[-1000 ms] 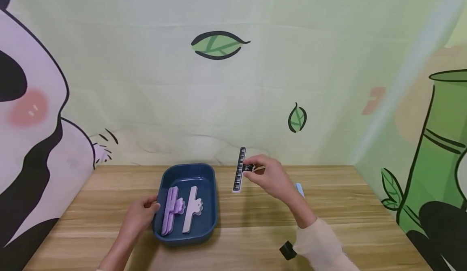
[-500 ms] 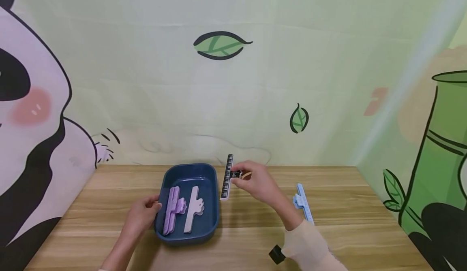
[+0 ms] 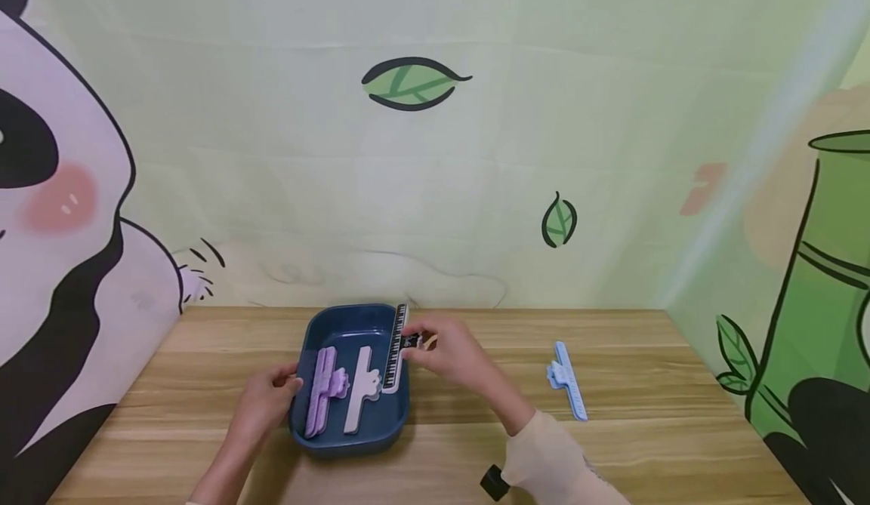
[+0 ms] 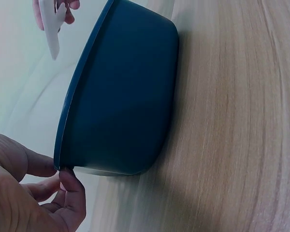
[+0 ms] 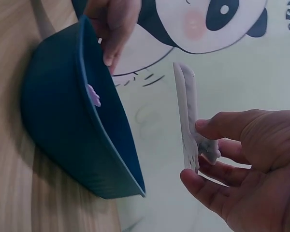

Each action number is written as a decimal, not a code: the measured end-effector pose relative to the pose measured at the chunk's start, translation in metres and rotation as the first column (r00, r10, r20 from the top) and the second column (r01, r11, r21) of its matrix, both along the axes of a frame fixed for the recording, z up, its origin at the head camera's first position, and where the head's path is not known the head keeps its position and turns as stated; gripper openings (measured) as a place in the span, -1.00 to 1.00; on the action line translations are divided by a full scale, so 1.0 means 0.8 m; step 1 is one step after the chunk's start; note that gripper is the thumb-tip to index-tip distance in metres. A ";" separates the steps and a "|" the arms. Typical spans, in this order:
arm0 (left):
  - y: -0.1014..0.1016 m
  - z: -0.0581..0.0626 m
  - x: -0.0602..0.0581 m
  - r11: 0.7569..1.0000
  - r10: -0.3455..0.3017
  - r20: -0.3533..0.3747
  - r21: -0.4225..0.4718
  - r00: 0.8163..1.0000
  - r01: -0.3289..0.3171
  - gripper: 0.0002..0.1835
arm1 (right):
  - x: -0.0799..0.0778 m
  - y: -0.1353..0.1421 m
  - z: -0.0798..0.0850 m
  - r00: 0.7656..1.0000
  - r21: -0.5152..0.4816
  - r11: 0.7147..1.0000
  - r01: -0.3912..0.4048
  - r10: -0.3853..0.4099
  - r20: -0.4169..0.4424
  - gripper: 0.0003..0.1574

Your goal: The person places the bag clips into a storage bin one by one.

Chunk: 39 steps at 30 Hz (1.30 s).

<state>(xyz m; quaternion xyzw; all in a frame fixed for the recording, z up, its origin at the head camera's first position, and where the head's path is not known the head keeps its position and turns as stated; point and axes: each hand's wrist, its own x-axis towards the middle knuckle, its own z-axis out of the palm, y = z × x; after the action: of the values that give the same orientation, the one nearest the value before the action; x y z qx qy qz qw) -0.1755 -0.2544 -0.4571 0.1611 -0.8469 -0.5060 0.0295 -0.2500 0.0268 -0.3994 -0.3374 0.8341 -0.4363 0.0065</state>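
My right hand (image 3: pixel 442 350) pinches a bag clip with a piano-key print (image 3: pixel 395 354) by its handle, over the right rim of the blue basin (image 3: pixel 381 437). In the right wrist view the white back of this clip (image 5: pixel 186 101) stands above the basin's rim. Thumb and fingers of my left hand (image 3: pixel 267 399) pinch the basin's left rim; in the left wrist view that hand (image 4: pixel 34 193) grips the rim's corner. Inside the basin lie a purple bag clip (image 3: pixel 319 395) on the left and a white one (image 3: pixel 358 392) beside it.
A light blue bag clip (image 3: pixel 567 380) lies on the wooden table (image 3: pixel 652 444) to the right of the basin. Behind the table hangs a green cloth backdrop (image 3: pixel 476 150) with a panda, leaves and bamboo. A small black cube (image 3: pixel 494 482) sits at my right sleeve.
My right hand has carried the piano-print clip leftward and down, from beside the basin to over its right rim. The blue clip has come into full view. My left hand stays at the rim.
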 end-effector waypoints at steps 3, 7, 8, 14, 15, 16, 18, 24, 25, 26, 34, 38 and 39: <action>0.000 -0.001 0.000 1.000 0.000 -0.004 -0.003 1.000 0.000 -0.58 | 0.002 -0.008 -0.003 1.000 0.017 1.000 -0.020 0.020 0.000 -0.68; 0.000 -0.001 0.000 1.000 0.001 -0.006 0.014 1.000 -0.001 -0.58 | 0.004 -0.018 -0.008 0.999 0.034 0.999 -0.031 0.032 -0.006 -0.69; 0.000 -0.001 0.000 1.000 0.001 -0.007 0.020 1.000 -0.001 -0.58 | 0.004 -0.020 -0.009 0.999 0.040 0.999 -0.032 0.032 -0.009 -0.70; 0.000 -0.001 0.000 0.999 -0.002 0.002 0.038 1.000 0.002 -0.57 | 0.004 -0.037 -0.018 0.999 0.129 0.991 -0.022 0.025 -0.026 -0.69; 0.000 -0.001 0.000 0.999 -0.003 0.004 0.040 1.000 0.003 -0.57 | 0.004 -0.039 -0.019 0.999 0.145 0.989 -0.020 0.023 -0.026 -0.68; 0.000 -0.001 0.000 0.999 -0.004 0.003 0.038 1.000 0.003 -0.57 | 0.005 -0.042 -0.020 0.999 0.155 0.988 -0.021 0.024 -0.023 -0.68; 0.000 -0.001 0.000 0.999 -0.003 0.002 0.040 1.000 0.003 -0.57 | 0.005 -0.045 -0.022 0.999 0.174 0.984 -0.026 0.029 -0.017 -0.68; 0.000 -0.002 0.001 0.999 0.001 -0.002 0.039 1.000 -0.001 -0.57 | 0.005 -0.055 -0.029 0.998 0.221 0.974 -0.042 0.053 -0.043 -0.66; 0.000 -0.001 0.001 0.999 0.000 -0.003 0.037 1.000 0.000 -0.57 | 0.005 -0.057 -0.030 0.997 0.232 0.972 -0.043 0.056 -0.051 -0.66; 0.001 -0.001 0.001 0.999 0.001 -0.003 0.036 1.000 0.000 -0.57 | 0.005 -0.058 -0.032 0.997 0.243 0.969 -0.043 0.058 -0.055 -0.65; 0.001 0.000 0.001 0.998 0.005 0.008 0.055 1.000 -0.006 -0.57 | 0.003 -0.070 -0.040 0.994 0.340 0.940 -0.004 0.041 -0.104 -0.60; 0.001 -0.001 0.001 0.999 0.004 -0.015 0.050 1.000 -0.003 -0.58 | 0.002 -0.072 -0.045 0.994 0.376 0.927 0.013 0.028 -0.103 -0.56; 0.000 -0.001 0.002 0.999 0.003 -0.021 0.048 1.000 -0.002 -0.58 | 0.003 -0.072 -0.046 0.995 0.376 0.926 0.015 0.023 -0.098 -0.57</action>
<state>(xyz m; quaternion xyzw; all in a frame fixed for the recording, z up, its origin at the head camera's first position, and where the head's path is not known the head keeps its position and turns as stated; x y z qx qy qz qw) -0.1743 -0.2543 -0.4576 0.1575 -0.8338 -0.5280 0.0353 -0.2479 -0.0309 -0.4359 -0.3532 0.9008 -0.2508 0.0300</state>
